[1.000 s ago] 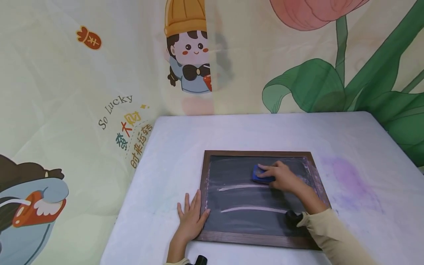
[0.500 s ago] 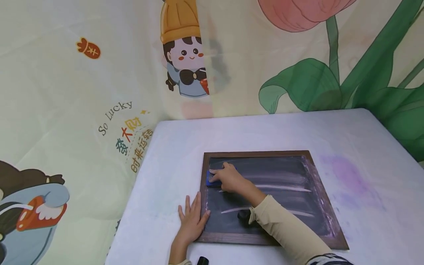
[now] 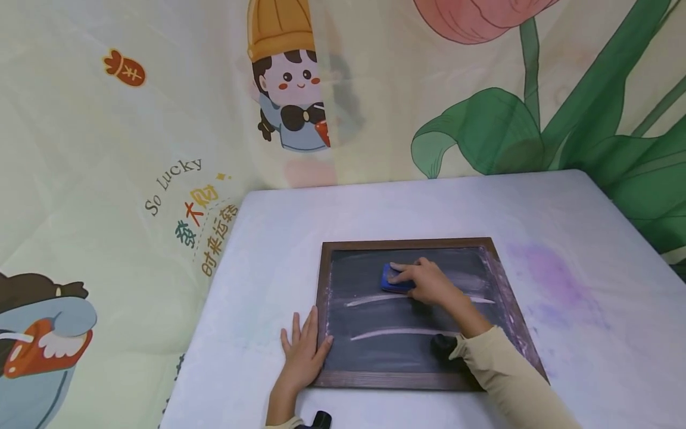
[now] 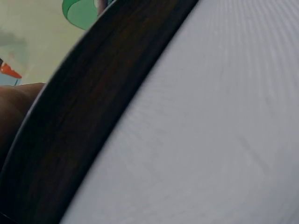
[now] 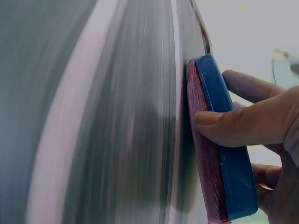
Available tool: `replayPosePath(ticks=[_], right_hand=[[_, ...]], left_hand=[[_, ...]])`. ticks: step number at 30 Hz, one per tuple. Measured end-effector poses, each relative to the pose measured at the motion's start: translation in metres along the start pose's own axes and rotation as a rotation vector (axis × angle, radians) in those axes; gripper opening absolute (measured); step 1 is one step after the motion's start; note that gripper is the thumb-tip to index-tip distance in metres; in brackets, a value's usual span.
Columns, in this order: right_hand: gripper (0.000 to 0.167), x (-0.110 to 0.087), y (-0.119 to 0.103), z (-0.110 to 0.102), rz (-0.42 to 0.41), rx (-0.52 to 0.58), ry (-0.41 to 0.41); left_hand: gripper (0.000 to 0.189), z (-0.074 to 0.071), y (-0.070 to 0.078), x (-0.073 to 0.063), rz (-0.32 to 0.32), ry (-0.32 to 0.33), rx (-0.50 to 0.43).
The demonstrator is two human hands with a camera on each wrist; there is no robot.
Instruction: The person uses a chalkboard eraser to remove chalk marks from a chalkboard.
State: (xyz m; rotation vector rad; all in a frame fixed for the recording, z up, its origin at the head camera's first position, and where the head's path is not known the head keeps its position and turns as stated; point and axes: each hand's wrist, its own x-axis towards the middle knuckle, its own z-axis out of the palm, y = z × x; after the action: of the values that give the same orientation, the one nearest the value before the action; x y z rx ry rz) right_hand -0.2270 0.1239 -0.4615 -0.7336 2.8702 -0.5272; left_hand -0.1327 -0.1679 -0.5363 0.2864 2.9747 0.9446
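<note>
A framed chalkboard (image 3: 396, 357) lies flat on the table, with two pale chalk streaks across its dark face and smears near the top right. My right hand (image 3: 429, 283) grips a blue chalkboard eraser (image 3: 390, 279) on the upper middle of the board. In the right wrist view the thumb lies along the side of the eraser (image 5: 231, 172), and its felt side (image 5: 205, 154) is stained pink and faces the board. At the board's left edge, my left hand (image 3: 302, 354) rests with fingers spread, the thumb by the frame. Only a bit of that hand shows in the left wrist view, behind the wooden frame (image 4: 88, 107).
The white table (image 3: 278, 238) carries a purple chalk stain (image 3: 554, 274) right of the board. A printed cloth backdrop (image 3: 375, 89) with cartoon figures and a flower stands behind and to the left.
The right hand swept the eraser left across the upper board to its left edge, then back right to the upper middle. The left hand stayed at the frame. The head view shifted slightly.
</note>
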Motion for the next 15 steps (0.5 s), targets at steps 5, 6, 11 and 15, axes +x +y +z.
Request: replayPosePath(ticks=[5,6,11,15], right_hand=[[0.046,-0.037,0.038,-0.01,0.073,-0.016,0.055],[0.046,-0.044,0.045,-0.012,0.08,-0.019,0.067],[0.046,-0.074,0.074,-0.025,0.107,-0.032,0.09],[0.046,-0.093,0.092,-0.034,0.167,-0.07,0.068]], left_hand=[[0.068,-0.001,-0.001,0.0,-0.005,-0.014,0.007],[0.068,-0.001,-0.001,0.0,-0.005,-0.014,0.006],[0.068,-0.001,-0.002,0.0,-0.003,-0.008,0.004],[0.069,0.0,-0.003,0.001,-0.003,-0.009,0.0]])
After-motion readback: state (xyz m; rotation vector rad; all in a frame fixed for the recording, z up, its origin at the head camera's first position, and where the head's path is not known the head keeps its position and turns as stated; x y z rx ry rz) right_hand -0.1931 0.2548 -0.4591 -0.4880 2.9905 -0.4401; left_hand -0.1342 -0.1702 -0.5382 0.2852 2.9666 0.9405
